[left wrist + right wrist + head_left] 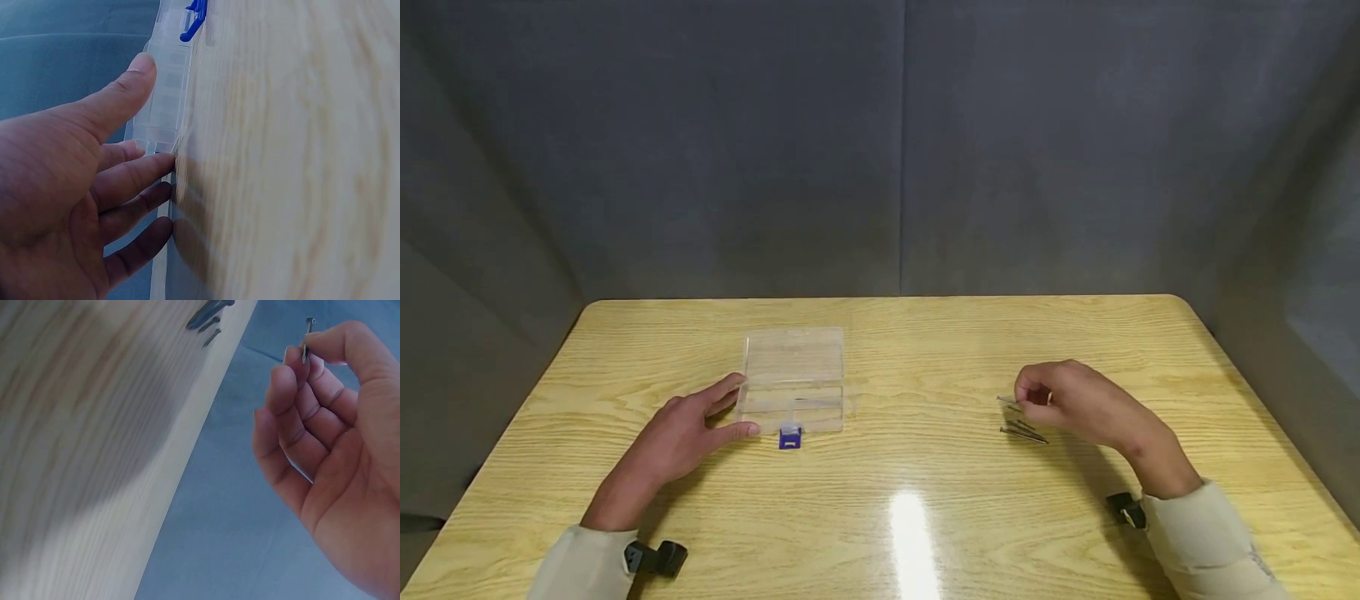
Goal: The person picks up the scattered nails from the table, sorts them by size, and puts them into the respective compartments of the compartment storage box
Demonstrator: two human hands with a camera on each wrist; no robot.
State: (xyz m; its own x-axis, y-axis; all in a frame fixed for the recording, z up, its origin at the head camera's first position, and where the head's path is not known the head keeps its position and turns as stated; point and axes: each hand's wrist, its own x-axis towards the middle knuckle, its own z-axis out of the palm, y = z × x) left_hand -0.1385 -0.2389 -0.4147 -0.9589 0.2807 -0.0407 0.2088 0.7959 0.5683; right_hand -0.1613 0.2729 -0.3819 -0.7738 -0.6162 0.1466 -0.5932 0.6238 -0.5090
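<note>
A clear plastic compartment box point(793, 410) lies on the table with its lid point(794, 356) folded back and a blue latch point(790, 438) at the front. My left hand point(681, 437) rests at its left side, thumb by the front corner and fingers near the hinge. The left wrist view shows these fingers loosely extended, fingertips right at the tabletop. To the right, my right hand point(1078, 408) pinches a nail point(309, 328) between thumb and fingertips, head outward. Several more nails point(1024, 432) lie in a loose bunch just below that hand.
The wooden table point(910, 467) spreads between box and nails, with a bright glare spot near the front. Dark grey cloth panels point(902, 150) stand behind the table and along both sides. A small camera is strapped at each wrist.
</note>
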